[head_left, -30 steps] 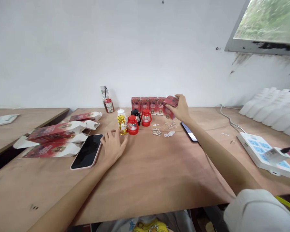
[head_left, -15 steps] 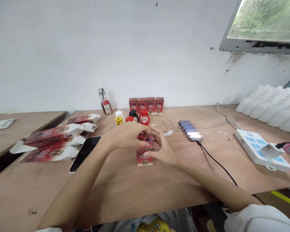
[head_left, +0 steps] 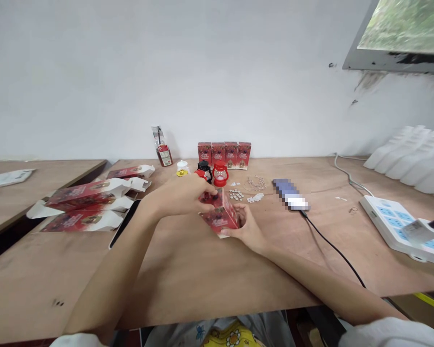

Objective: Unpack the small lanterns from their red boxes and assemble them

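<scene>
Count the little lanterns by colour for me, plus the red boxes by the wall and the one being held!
Red lanterns: 2, one partly hidden
Black lantern: 1
White lantern: 1
Gold lantern: 1
Wall boxes: 4
Held box: 1
Total: 10

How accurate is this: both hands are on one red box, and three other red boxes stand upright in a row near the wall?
One thing is off: the head view shows four boxes, not three, standing upright in the row near the wall. The left hand and right hand are both on one red box.
</scene>
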Demonstrator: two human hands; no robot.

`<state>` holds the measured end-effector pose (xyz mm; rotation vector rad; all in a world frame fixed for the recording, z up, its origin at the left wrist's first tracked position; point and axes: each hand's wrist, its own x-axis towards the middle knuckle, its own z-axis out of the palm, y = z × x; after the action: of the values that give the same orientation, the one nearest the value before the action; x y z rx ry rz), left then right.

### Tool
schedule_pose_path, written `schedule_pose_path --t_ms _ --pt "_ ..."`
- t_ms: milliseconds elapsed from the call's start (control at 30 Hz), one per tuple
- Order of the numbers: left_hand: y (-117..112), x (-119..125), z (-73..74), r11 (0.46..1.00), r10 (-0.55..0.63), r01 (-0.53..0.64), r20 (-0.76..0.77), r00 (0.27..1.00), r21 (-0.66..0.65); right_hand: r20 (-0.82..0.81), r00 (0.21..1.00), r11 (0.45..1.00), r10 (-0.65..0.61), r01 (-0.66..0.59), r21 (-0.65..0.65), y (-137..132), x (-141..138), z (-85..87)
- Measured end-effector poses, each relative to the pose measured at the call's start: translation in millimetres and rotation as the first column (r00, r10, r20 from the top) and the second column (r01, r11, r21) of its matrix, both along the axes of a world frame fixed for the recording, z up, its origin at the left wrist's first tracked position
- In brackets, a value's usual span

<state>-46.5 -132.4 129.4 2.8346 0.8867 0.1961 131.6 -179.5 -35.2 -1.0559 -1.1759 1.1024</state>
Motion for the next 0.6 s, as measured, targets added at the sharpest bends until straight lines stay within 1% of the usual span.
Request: schedule_pose_path --t_ms 67,100,133,200,267,333,400,433,500,567,600 --pt "9.8 -1.5 -2.6 0.997 0.049 -0.051 0.037 0.998 0.062 -0.142 0.979 0.989 -0.143 0.145 0.001 4.4 4.8 0.5" --pt "13.5 -1.1 -4.0 0.995 0.066 -0.07 0.057 0.996 0.078 -0.214 0.958 0.98 -0.192 0.197 0.002 6.4 7.4 1.6" --pt "16.2 -0.1 -5.3 0.994 0.074 -0.081 0.081 0.994 0.078 -0.28 0.935 0.973 -0.22 0.229 0.0 8.1 9.8 3.3" --pt "18.3 3.7 -7.9 0.995 0.077 -0.083 0.121 0.99 0.048 -0.379 0.897 0.97 -0.226 0.244 0.0 10.3 13.7 7.2" --pt "18.2 8.6 -11.2 0.995 0.093 -0.096 0.186 0.978 0.011 -0.429 0.874 0.965 -0.23 0.261 0.016 11.3 16.0 10.3" --pt "19.4 13.1 -15.9 0.993 0.119 -0.109 0.276 0.954 -0.052 -0.437 0.86 0.948 -0.263 0.314 0.047 11.2 17.3 11.3" --pt "24.1 15.5 -22.4 0.981 0.138 -0.075 0.37 0.919 -0.178 -0.419 0.856 0.929 -0.304 0.364 0.069 10.3 18.6 10.0" --pt "27.6 15.8 -26.0 0.965 0.141 -0.035 0.408 0.902 -0.258 -0.397 0.859 0.921 -0.323 0.381 0.076 9.6 19.3 8.7" --pt "34.7 15.1 -32.6 0.914 0.154 0.048 0.454 0.877 -0.402 -0.335 0.876 0.912 -0.347 0.398 0.096 7.9 20.4 5.7" --pt "39.3 14.0 -37.1 0.875 0.179 0.077 0.466 0.866 -0.479 -0.284 0.892 0.909 -0.353 0.398 0.122 6.2 20.4 2.9" --pt "40.1 13.8 -38.4 0.868 0.191 0.069 0.46 0.867 -0.492 -0.273 0.897 0.911 -0.347 0.392 0.131 5.4 19.9 1.9"
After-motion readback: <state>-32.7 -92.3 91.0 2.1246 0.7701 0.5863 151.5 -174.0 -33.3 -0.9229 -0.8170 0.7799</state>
